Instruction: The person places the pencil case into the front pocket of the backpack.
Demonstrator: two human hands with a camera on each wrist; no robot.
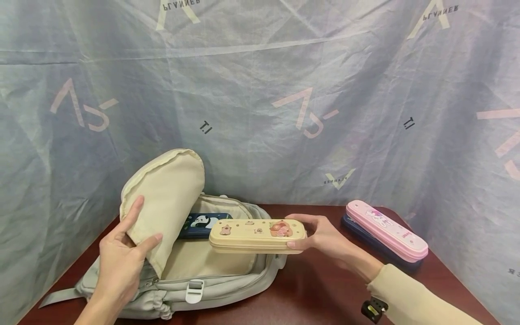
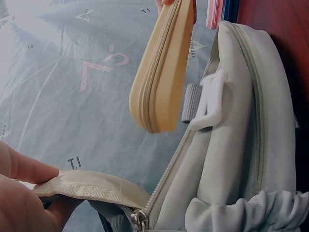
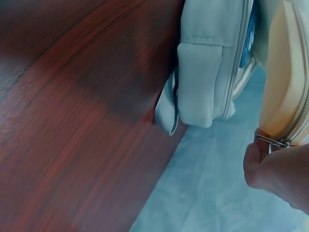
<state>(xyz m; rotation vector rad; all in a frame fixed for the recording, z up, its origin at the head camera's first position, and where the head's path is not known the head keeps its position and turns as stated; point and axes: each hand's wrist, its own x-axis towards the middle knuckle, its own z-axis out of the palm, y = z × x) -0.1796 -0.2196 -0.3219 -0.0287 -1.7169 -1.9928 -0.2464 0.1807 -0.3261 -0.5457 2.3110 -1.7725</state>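
Observation:
My right hand (image 1: 321,237) grips the right end of a yellow zippered pencil case (image 1: 256,234) printed with small cartoon pictures, and holds it level above the opened backpack (image 1: 227,289). In the right wrist view the fingers are at the zipper-pull end of the yellow pencil case (image 3: 282,72). My left hand (image 1: 122,253) pinches the edge of the backpack's cream-lined flap (image 1: 170,194) and keeps it raised. Inside the backpack lies a dark blue pencil case (image 1: 205,222) with a panda on it, partly hidden behind the flap and the yellow case.
To the right, a pink pencil case (image 1: 387,230) with a rabbit picture lies on top of a dark blue one (image 1: 365,241). Everything stands on a dark red wooden table (image 1: 300,289). A grey printed cloth (image 1: 252,113) hangs behind and at both sides.

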